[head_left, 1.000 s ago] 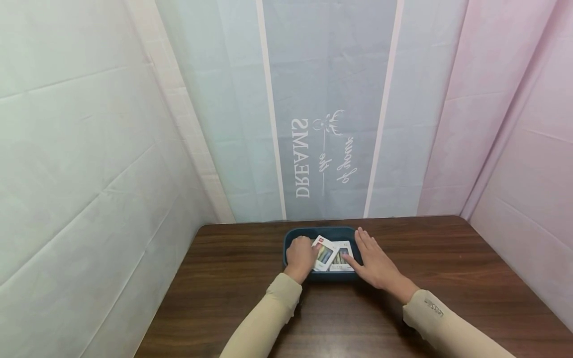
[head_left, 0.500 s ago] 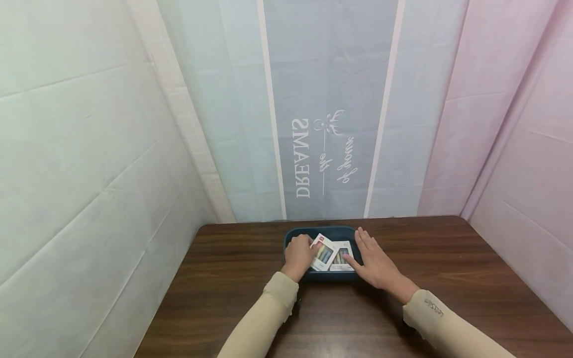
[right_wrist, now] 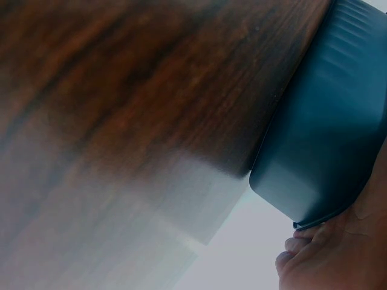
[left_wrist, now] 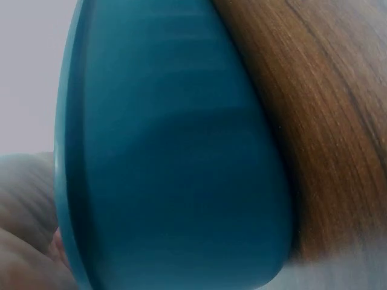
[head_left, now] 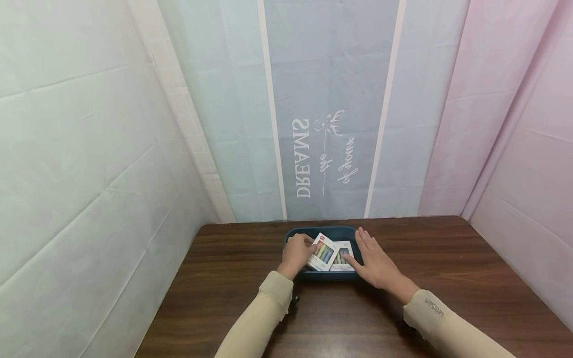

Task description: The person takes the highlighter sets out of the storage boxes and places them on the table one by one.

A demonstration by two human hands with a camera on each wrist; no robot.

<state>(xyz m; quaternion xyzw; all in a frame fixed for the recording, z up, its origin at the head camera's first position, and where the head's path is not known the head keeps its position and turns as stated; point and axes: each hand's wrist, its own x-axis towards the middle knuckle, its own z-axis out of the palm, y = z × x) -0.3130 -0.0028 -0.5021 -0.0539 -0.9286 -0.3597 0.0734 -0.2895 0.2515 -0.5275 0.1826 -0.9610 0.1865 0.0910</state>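
A dark teal plastic basket (head_left: 329, 275) stands near the far edge of the table. Inside, two white boxes with windows showing coloured sticks lie side by side. My left hand (head_left: 296, 256) reaches over the basket's left rim and pinches the left box (head_left: 323, 252), which is tilted and overlaps the right box (head_left: 343, 267). Some of that hand's fingers are hidden behind the box. My right hand (head_left: 376, 263) lies along the right rim with straight fingers, its thumb extending over the right box. The left wrist view shows mostly the basket's outer wall (left_wrist: 181, 151).
The brown wood-grain table (head_left: 429, 263) reaches back to a hanging cloth (head_left: 331, 74) printed with words. Pale cloth walls rise on the left (head_left: 89, 174) and the right (head_left: 528, 164). In the right wrist view, the basket's wall (right_wrist: 320, 121) meets the tabletop.
My left hand has shifted slightly left and toward me, and the left box has moved a little left with it. My right hand and the basket have stayed in place.
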